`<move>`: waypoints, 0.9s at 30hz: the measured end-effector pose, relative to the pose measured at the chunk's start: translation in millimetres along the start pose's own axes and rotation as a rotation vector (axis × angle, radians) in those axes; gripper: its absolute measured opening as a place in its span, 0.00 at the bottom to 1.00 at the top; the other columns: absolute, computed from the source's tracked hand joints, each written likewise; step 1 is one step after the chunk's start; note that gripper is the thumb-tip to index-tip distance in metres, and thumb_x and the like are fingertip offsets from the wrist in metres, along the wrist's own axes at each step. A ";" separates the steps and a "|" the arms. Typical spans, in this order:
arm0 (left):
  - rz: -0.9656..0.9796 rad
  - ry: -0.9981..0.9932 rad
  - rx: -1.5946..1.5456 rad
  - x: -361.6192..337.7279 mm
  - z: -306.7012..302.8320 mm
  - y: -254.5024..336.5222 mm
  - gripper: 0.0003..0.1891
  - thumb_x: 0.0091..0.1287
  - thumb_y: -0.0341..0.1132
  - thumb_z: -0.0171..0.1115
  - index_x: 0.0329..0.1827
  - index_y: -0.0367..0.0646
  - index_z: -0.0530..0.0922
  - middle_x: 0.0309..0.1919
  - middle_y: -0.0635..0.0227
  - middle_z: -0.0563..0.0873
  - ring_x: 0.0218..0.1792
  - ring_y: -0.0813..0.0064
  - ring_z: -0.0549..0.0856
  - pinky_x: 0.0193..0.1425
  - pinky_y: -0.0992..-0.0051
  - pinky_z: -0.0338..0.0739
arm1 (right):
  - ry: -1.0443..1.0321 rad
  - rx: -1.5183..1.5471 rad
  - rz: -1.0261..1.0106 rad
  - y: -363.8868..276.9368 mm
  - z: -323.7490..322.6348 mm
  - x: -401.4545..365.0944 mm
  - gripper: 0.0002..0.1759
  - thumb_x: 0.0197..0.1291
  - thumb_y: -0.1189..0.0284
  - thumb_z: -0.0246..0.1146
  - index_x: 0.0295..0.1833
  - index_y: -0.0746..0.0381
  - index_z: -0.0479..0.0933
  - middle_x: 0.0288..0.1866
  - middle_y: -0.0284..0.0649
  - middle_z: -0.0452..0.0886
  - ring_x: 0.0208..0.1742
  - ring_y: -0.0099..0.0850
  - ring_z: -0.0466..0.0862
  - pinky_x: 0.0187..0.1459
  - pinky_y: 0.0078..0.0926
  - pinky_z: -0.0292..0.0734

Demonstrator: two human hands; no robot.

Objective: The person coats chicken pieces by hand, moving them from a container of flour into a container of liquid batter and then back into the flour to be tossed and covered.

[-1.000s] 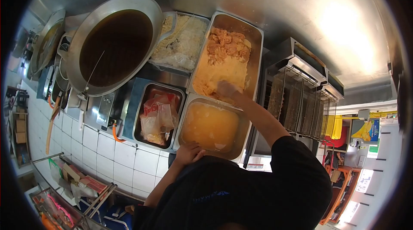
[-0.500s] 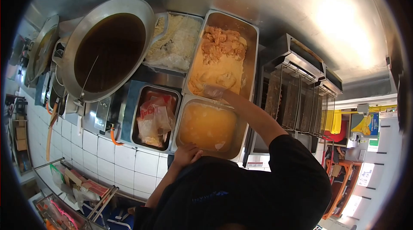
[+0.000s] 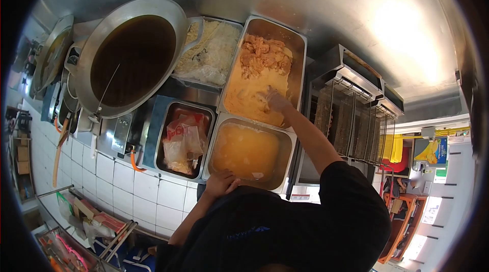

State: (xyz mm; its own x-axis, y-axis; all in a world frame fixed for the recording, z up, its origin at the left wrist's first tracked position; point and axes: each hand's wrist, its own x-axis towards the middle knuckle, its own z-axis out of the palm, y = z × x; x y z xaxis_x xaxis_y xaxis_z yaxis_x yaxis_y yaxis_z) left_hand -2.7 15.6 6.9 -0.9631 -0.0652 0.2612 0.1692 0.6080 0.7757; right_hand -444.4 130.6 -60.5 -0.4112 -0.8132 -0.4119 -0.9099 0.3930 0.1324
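Observation:
My right hand (image 3: 276,100), seemingly in a clear plastic glove, reaches into a deep metal pan (image 3: 300,48). Its fingers are apart and touch the pale orange powder (image 3: 249,94), with nothing visible held in them. Coated raw meat pieces (image 3: 265,53) are heaped at the pan's far end. Nearer me stands a second metal pan (image 3: 288,157) of yellow-orange liquid (image 3: 244,147), with a few pale bits at its surface. My left hand (image 3: 221,183) is curled over the near rim of this liquid pan, fingertips at the edge.
On the left sits a large wok (image 3: 178,22) of dark liquid with a thin rod in it. A tray of pale crumbs (image 3: 211,50) and a tray with plastic bags (image 3: 184,137) stand beside the pans. Wire fryer baskets (image 3: 344,119) are at the right.
My right hand has moved farther into the powder pan, away from the divide between the two pans, and its fingers now show apart. My left hand stays on the rim.

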 end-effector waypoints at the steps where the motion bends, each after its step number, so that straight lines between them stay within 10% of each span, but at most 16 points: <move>1: -0.004 0.012 -0.014 -1.0 -0.8 0.3 0.12 0.71 0.40 0.68 0.31 0.42 0.85 0.30 0.65 0.86 0.33 0.62 0.87 0.36 0.63 0.83 | 0.006 0.142 0.038 3.0 5.7 3.8 0.45 0.60 0.74 0.64 0.84 0.55 0.59 0.71 0.59 0.73 0.60 0.42 0.85 0.61 0.37 0.80; 3: 0.009 -0.003 0.007 -1.4 -1.9 -0.4 0.13 0.71 0.41 0.67 0.31 0.42 0.85 0.30 0.64 0.86 0.33 0.61 0.87 0.36 0.63 0.83 | 0.306 0.552 0.037 21.9 13.0 1.5 0.34 0.60 0.74 0.62 0.75 0.62 0.73 0.57 0.61 0.80 0.54 0.42 0.86 0.58 0.37 0.81; 6: 0.012 0.016 0.009 -1.5 0.2 -2.1 0.13 0.71 0.41 0.67 0.31 0.42 0.85 0.31 0.64 0.86 0.33 0.61 0.87 0.37 0.63 0.83 | -0.146 -0.356 -0.175 14.6 -62.7 -17.7 0.17 0.57 0.74 0.65 0.52 0.64 0.86 0.52 0.54 0.82 0.51 0.42 0.86 0.53 0.37 0.82; 9: 0.010 0.008 0.010 -1.8 -0.6 -2.4 0.13 0.71 0.41 0.67 0.31 0.43 0.85 0.31 0.64 0.87 0.33 0.61 0.87 0.36 0.63 0.83 | -0.077 -0.500 -0.121 12.8 -71.9 -19.4 0.05 0.55 0.73 0.69 0.34 0.64 0.86 0.48 0.50 0.84 0.48 0.41 0.85 0.51 0.38 0.81; 12: -0.022 -0.006 0.006 -1.9 -0.1 0.3 0.12 0.71 0.41 0.67 0.32 0.43 0.85 0.30 0.65 0.87 0.33 0.62 0.87 0.36 0.64 0.83 | -0.176 -0.238 0.015 30.8 -37.7 13.2 0.09 0.55 0.70 0.71 0.37 0.66 0.86 0.47 0.49 0.84 0.44 0.41 0.84 0.53 0.39 0.81; 15: -0.013 0.020 0.009 -1.1 -1.0 0.4 0.12 0.72 0.40 0.67 0.32 0.43 0.85 0.30 0.65 0.87 0.33 0.62 0.87 0.36 0.64 0.83 | -0.218 -0.324 -0.293 26.2 -3.9 25.4 0.11 0.58 0.72 0.68 0.41 0.70 0.86 0.47 0.50 0.84 0.43 0.41 0.84 0.55 0.39 0.81; 18: -0.021 0.014 0.017 -3.5 2.6 -2.0 0.12 0.72 0.40 0.66 0.32 0.43 0.85 0.30 0.65 0.87 0.33 0.62 0.88 0.36 0.64 0.83 | 0.042 -0.358 -0.192 18.9 66.4 24.5 0.18 0.63 0.73 0.63 0.54 0.74 0.82 0.47 0.49 0.84 0.43 0.41 0.84 0.57 0.38 0.80; 22: -0.035 -0.025 0.014 -1.7 -1.9 1.1 0.12 0.72 0.40 0.66 0.32 0.43 0.85 0.31 0.65 0.87 0.33 0.61 0.87 0.35 0.63 0.83 | 0.039 -0.470 -0.229 -5.9 -3.2 -29.6 0.27 0.68 0.72 0.58 0.68 0.77 0.73 0.50 0.50 0.83 0.46 0.42 0.84 0.61 0.36 0.78; 27: 0.001 -0.006 0.019 -1.3 -0.2 -2.8 0.13 0.73 0.40 0.66 0.32 0.42 0.85 0.30 0.65 0.86 0.33 0.61 0.87 0.34 0.62 0.82 | 0.206 0.507 0.058 13.2 38.2 17.1 0.17 0.68 0.71 0.59 0.55 0.71 0.82 0.51 0.51 0.85 0.50 0.47 0.85 0.57 0.36 0.80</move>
State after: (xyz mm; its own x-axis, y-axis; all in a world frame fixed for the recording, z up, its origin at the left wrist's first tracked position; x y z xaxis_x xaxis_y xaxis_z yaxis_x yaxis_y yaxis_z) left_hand -1.9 13.9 4.5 -0.9641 -0.0598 0.2585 0.1664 0.6227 0.7645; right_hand -461.4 138.3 -100.2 -0.5085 -0.8311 -0.2252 -0.7663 0.5561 -0.3218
